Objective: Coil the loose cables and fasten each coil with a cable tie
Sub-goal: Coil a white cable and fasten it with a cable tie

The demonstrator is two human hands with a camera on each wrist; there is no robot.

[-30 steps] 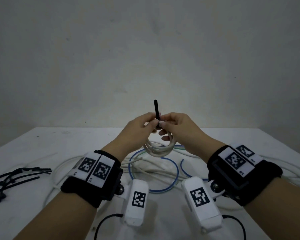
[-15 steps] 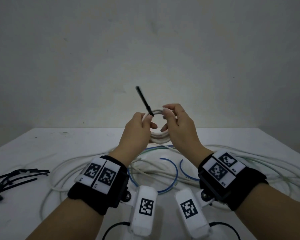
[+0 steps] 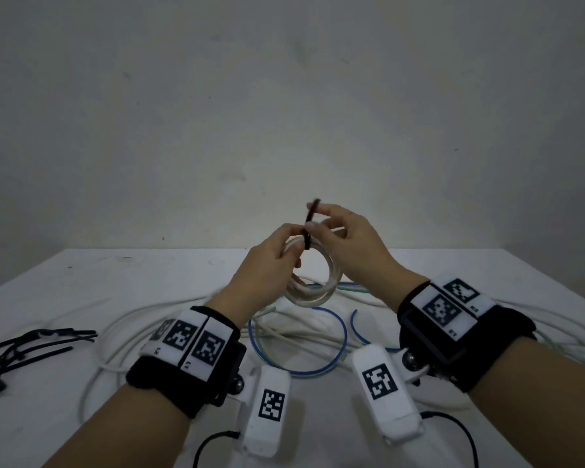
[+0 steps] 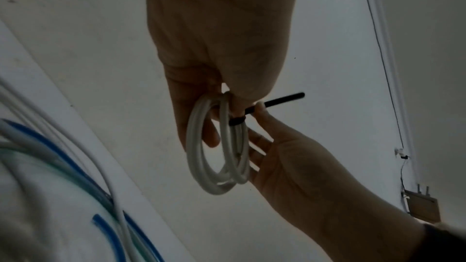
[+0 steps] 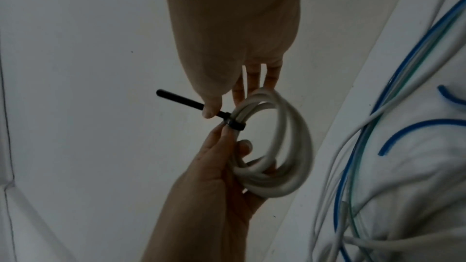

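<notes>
A small coil of white cable (image 3: 313,288) hangs in the air above the table between both hands. My left hand (image 3: 289,246) grips the coil's upper side, fingers curled through the loop (image 4: 201,158). A black cable tie (image 3: 307,239) is wrapped around the coil's strands (image 5: 235,126). Its tail (image 4: 285,99) sticks out from the band. My right hand (image 3: 318,216) pinches that tail (image 5: 181,99) between thumb and forefinger, just beside the band. The other right fingers (image 4: 259,140) spread out next to the coil.
Loose white cables (image 3: 122,332), blue cables (image 3: 318,366) and a greenish cable (image 3: 352,288) sprawl over the white table (image 3: 115,275) under the hands. A bunch of spare black cable ties (image 3: 17,349) lies at the table's left. A plain wall stands behind.
The tie's tail stood upright between the hands, then tilted left. Now my right fingers pinch it higher up, and the coil hangs lower and more edge-on.
</notes>
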